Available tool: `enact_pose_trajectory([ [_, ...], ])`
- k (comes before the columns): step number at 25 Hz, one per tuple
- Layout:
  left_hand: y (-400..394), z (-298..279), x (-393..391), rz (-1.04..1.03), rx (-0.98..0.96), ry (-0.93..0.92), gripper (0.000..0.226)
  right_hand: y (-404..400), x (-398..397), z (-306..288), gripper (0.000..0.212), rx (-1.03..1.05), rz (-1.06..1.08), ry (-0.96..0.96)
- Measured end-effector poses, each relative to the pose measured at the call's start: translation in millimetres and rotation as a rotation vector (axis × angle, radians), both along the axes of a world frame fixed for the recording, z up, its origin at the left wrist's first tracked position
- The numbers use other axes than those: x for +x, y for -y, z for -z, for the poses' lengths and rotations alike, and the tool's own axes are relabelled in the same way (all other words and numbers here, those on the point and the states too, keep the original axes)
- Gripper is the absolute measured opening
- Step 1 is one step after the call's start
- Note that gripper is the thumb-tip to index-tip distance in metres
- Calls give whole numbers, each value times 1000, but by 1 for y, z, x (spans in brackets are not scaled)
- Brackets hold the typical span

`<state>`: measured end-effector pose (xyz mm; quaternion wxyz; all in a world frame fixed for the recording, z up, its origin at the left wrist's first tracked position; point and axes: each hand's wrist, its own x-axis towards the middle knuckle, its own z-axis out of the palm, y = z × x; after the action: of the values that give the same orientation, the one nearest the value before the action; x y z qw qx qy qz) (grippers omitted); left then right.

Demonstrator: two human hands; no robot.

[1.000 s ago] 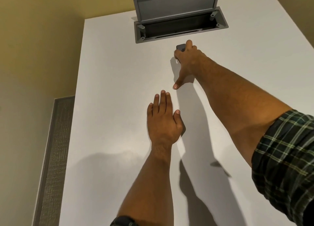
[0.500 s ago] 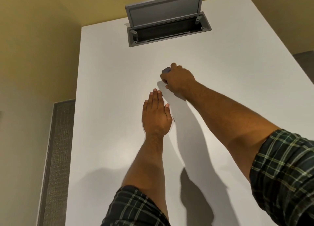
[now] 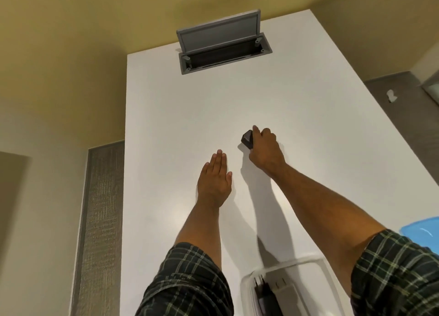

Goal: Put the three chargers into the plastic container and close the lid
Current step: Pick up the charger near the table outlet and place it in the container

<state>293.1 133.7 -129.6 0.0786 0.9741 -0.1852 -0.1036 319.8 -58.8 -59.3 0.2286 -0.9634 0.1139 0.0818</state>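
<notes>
My right hand is clamped around a dark charger, lifted just clear of the white tabletop, so I judge this as the carry step for the third charger. My left hand lies flat, fingers together, on the tabletop just beside the right, holding nothing. Count: one charger in hand, what look like two more already in the clear plastic container well behind my right hand, plus one blue lid off beside it; next I need to draw back, drop it in, then fit the lid.
</notes>
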Motion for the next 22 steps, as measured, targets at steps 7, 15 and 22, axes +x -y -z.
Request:
enact_pose_trajectory([
  [7, -39, -20, -115, -44, 17, -102, 65, 7, -105, -23, 50, 109, -71, 84],
  [15, -59, -35, -235, -182, -19, -150, 84, 30, -211, -62, 42, 223, -222, 172],
  [22, -64, -33, -308, -228, 4, -221, 85, 57, -276, -74, 43, 10, -609, 134],
])
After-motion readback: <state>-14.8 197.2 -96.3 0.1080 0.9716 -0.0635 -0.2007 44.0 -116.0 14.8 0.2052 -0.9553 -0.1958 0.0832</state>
